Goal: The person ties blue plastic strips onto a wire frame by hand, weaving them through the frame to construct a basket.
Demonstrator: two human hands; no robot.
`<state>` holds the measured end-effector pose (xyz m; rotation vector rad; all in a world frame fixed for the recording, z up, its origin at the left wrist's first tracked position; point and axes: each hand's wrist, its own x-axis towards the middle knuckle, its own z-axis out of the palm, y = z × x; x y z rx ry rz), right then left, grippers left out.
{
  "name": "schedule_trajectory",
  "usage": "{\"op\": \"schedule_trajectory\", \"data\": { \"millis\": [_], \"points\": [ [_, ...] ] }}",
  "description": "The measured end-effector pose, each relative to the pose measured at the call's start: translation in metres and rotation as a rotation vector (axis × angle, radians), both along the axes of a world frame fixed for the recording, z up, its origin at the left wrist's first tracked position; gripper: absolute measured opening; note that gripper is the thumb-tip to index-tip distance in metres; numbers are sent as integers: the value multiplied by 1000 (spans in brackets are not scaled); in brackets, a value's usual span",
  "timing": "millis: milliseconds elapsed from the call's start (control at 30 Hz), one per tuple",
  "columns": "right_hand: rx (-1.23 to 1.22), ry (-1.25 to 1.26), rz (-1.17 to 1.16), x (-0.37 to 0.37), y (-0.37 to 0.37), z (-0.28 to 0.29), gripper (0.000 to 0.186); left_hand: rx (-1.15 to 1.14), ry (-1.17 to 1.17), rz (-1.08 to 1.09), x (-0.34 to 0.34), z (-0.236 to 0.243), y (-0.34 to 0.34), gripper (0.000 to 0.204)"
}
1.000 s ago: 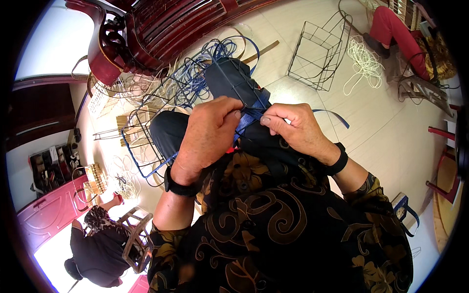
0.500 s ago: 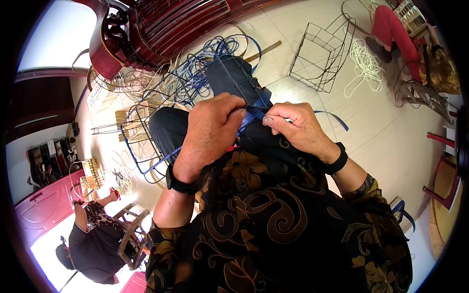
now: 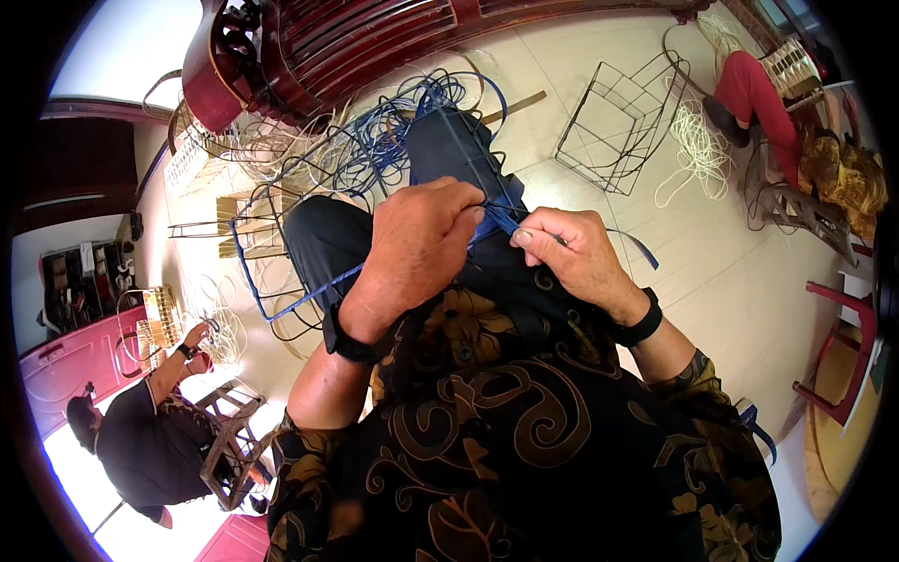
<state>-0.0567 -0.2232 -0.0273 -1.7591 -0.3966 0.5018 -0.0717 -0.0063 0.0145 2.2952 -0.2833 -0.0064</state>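
My left hand [image 3: 412, 248] and my right hand [image 3: 571, 258] meet over my lap, both pinching a flat blue weaving strip [image 3: 496, 220]. The strip's loose end [image 3: 637, 246] trails out to the right past my right hand. Another run of it goes down left along a wire frame [image 3: 281, 281] resting against my knee. My legs in dark trousers [image 3: 449, 150] stretch forward on the tiled floor. A tangle of blue strips [image 3: 393, 131] lies beyond my knees.
An empty wire basket frame [image 3: 618, 122] stands on the floor ahead right, white cord [image 3: 698, 140] beside it. A dark red wooden bench [image 3: 356, 37] is at the top. One person [image 3: 150, 440] works at lower left, another in red trousers [image 3: 758, 89] sits at upper right.
My hands stay together on the blue strip with only small finger shifts. The view has tilted slightly, and the person at lower left has moved a little.
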Motion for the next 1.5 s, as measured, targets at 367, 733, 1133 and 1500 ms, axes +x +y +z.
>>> {"op": "schedule_trajectory", "data": {
  "millis": [367,733,1133,1500],
  "points": [
    [10,-1,-2,-1,1,3,20,49,-38,-1,-2,1,-1,12],
    [11,18,7,-6,0,5,20,73,-44,-6,-3,-1,-1,14],
    [-30,56,22,-9,-3,8,18,84,-135,-3,-5,-4,-1,10],
    [-158,-24,70,-15,-4,9,19,258,-218,13,-12,-11,-8,16]
  ]
}}
